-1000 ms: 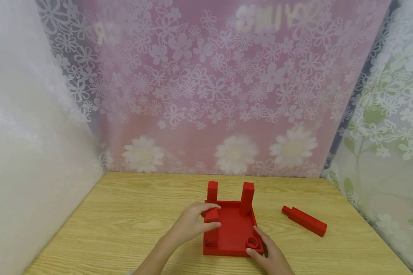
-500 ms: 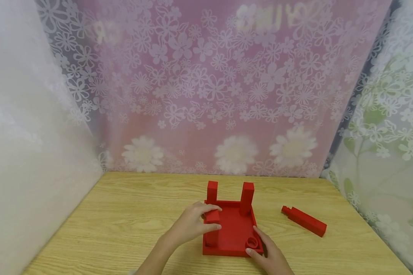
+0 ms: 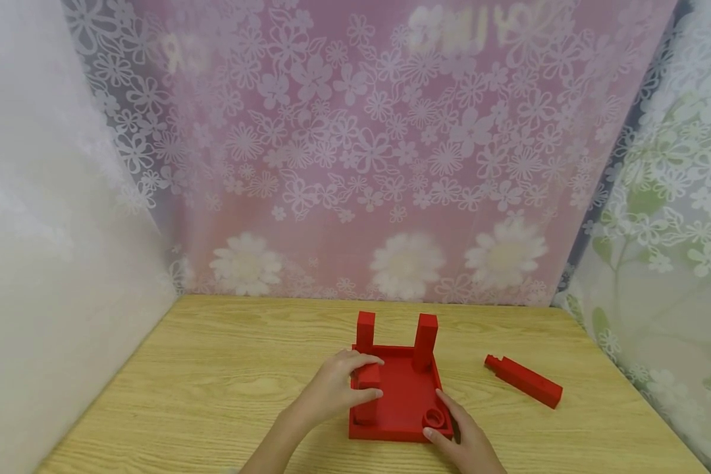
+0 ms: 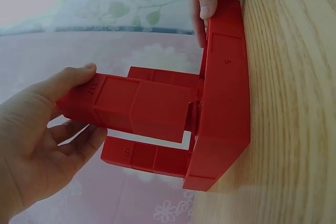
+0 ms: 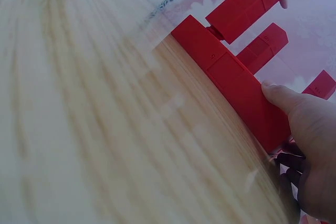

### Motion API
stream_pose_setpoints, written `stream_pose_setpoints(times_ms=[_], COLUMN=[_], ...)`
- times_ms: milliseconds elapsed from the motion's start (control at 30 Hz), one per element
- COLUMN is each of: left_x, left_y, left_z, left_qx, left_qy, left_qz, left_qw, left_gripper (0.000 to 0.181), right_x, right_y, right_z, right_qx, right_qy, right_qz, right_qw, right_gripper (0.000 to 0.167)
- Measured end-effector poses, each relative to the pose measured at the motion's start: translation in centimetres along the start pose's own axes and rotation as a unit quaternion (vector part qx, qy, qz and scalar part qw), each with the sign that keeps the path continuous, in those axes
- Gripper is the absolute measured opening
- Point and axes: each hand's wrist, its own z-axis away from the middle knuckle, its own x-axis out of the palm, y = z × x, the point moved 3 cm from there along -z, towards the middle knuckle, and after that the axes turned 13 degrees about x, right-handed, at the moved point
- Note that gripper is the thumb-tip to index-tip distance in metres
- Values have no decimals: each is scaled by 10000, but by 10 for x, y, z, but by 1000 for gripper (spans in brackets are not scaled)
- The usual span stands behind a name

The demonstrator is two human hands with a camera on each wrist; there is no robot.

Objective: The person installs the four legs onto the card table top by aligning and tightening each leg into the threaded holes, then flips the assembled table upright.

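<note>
Thumb and fingers of the right hand [image 3: 468, 441] grip the tray [image 3: 399, 392] at its near right corner, the thumb against the near wall and the fingers along the right one. The red tray sits flat on the worktop [image 3: 243, 342], low walls round a plain floor; a figure 5 shows on its near wall in the left wrist view. Just inside the gripped corner is a round socket [image 3: 426, 424], its hollow ring facing up. At the near left corner the left hand [image 3: 334, 385] pinches the upper end of the near-left leg [image 4: 131, 103], a square red post marked 117, with the thumb on the near side and the fingers on the far side. The leg stands upright, and the wrist views show a slim neck between its body and the tray; how deeply it is seated I cannot tell. To the right, well apart from the tray, the loose leg [image 3: 526, 383] lies on its side, its narrow stepped end turned towards the tray. Farther off, the far-right leg [image 3: 424, 342] and the far-left leg [image 3: 365, 331] stand upright in the tray's two far corners. Behind the worktop hangs a pink-purple backdrop [image 3: 355, 164] patterned with white flowers.
</note>
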Motion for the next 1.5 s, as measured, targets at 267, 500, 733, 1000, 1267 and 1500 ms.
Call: stream_pose_setpoints(times_ms=[267, 500, 733, 1000, 1267, 1500], left_x=[0, -1, -4, -9, -8, -10], left_y=[0, -9, -15, -14, -10, -7], left_z=[0, 2, 4, 4, 4, 4], left_qx=[120, -43, 63, 676, 561, 63], left_qy=[225, 129, 63, -41, -175, 359], left_qz=[420, 1302, 1645, 1397, 1103, 791], left_qw=[9988, 9914, 9863, 9879, 9922, 9962], left_gripper=[47, 45, 40, 46, 38, 41], right_x=[0, 0, -1, 0, 0, 0], right_y=[2, 2, 2, 2, 3, 2], right_z=[-1, -2, -2, -2, -3, -3], right_qx=[14, 36, 65, 3, -9, -34], right_qy=[-32, -52, -92, -97, -64, -68], right_qz=[-48, -78, -141, -159, -74, -55], right_qw=[10000, 9999, 9998, 9998, 10000, 10000], right_gripper=[79, 79, 79, 78, 78, 78])
